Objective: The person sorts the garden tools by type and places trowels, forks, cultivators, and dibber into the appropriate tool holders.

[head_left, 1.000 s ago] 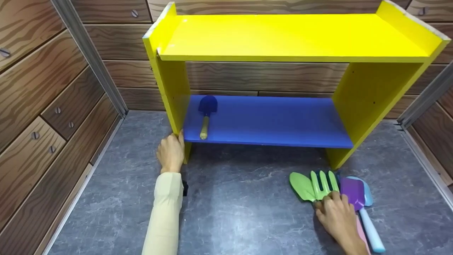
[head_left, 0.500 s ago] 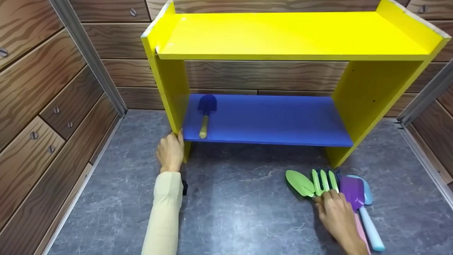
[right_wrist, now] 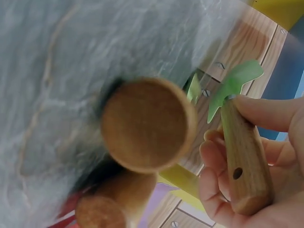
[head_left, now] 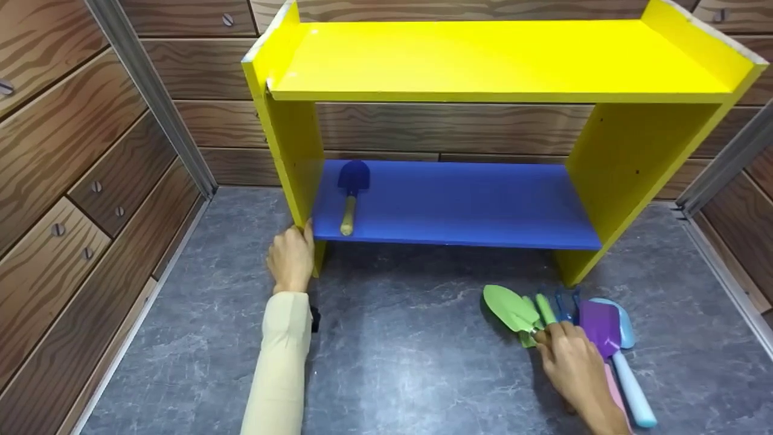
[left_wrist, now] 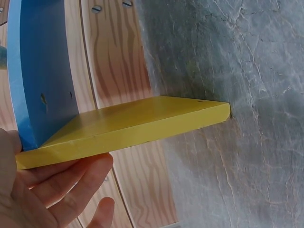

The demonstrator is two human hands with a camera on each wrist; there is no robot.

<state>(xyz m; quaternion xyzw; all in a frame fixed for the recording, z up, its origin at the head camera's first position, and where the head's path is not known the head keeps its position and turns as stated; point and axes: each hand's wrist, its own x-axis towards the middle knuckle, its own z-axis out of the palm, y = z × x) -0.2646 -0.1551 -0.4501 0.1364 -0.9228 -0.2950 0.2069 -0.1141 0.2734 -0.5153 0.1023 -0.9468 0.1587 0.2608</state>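
Observation:
My right hand (head_left: 574, 359) grips the wooden handle (right_wrist: 246, 159) of a green hand trowel (head_left: 510, 307), its blade pointing to the far left. The thumb lies along the handle near the blade in the right wrist view. Beneath the trowel a green hand fork (head_left: 545, 308) is mostly hidden. My left hand (head_left: 291, 260) holds the left yellow side panel (left_wrist: 128, 133) of a shelf unit, thumb at the inner side and fingers on the outer face. A dark blue trowel (head_left: 354, 178) lies on the unit's blue shelf (head_left: 459, 202), at its left end.
Beside my right hand lie a purple trowel (head_left: 601, 326), a light blue tool (head_left: 634, 393), a blue fork (head_left: 564, 308) and a pink handle (head_left: 615, 396). A round wooden handle end (right_wrist: 148, 126) is close to the right wrist camera. Wood-patterned walls (head_left: 121, 199) surround the grey floor (head_left: 398, 362).
The green trowel has shifted left and turned slightly, now covering more of the green fork, and the blue fork shows more. My right hand has hardly moved; the left holds its place.

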